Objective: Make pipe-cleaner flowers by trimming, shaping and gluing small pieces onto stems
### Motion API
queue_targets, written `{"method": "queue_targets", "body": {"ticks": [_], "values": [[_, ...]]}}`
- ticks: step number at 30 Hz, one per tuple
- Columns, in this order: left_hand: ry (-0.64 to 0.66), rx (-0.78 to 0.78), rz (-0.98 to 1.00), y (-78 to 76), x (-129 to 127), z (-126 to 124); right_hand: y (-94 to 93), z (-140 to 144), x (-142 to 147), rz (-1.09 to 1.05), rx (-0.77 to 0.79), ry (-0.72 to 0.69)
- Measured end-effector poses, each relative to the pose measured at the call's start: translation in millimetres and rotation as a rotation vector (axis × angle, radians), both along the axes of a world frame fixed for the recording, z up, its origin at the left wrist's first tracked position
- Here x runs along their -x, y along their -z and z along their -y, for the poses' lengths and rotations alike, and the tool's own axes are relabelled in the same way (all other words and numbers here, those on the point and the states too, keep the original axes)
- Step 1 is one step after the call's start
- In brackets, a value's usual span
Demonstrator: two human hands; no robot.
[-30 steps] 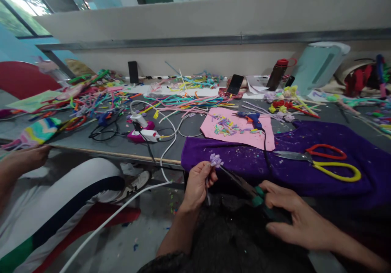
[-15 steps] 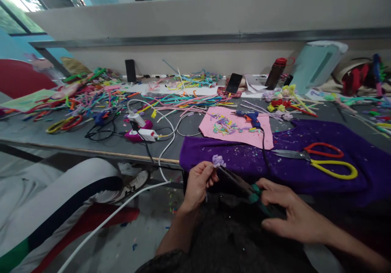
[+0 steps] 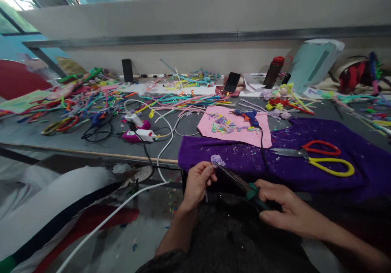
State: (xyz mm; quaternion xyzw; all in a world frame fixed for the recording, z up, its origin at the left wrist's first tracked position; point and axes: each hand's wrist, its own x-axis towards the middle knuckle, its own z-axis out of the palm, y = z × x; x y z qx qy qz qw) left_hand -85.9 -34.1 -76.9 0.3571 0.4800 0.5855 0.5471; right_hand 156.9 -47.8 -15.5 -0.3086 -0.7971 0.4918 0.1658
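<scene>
Both hands work low over the dark lap, near each other but apart. The left hand (image 3: 197, 183) pinches a small lilac flower (image 3: 217, 160) at its fingertips; the right hand (image 3: 285, 210) is wrapped around green-handled pliers (image 3: 241, 183), whose nose runs toward ten o'clock and meets the flower. Just past them, at twelve o'clock, a purple cloth (image 3: 305, 163) drapes the table edge, carrying red-and-yellow scissors (image 3: 317, 161) at two o'clock. Beyond lies a pink sheet (image 3: 235, 132) with cut scraps and a blue glue gun (image 3: 249, 117), its black cord crossing the cloth. At ten o'clock sit a white power strip (image 3: 143, 134) and heaps of coloured pipe cleaners (image 3: 183, 100).
</scene>
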Motion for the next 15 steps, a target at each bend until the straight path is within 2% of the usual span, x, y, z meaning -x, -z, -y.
{"method": "queue_targets", "body": {"ticks": [8, 15], "values": [[-0.006, -0.004, -0.052, 3.1, 1, -1, -2.1, -5, -1, -0.041, 0.087, -0.011], [0.008, -0.032, -0.058, 2.9, 1, 1, -7.3, -11, -5, -0.106, 0.308, -0.017]]}}
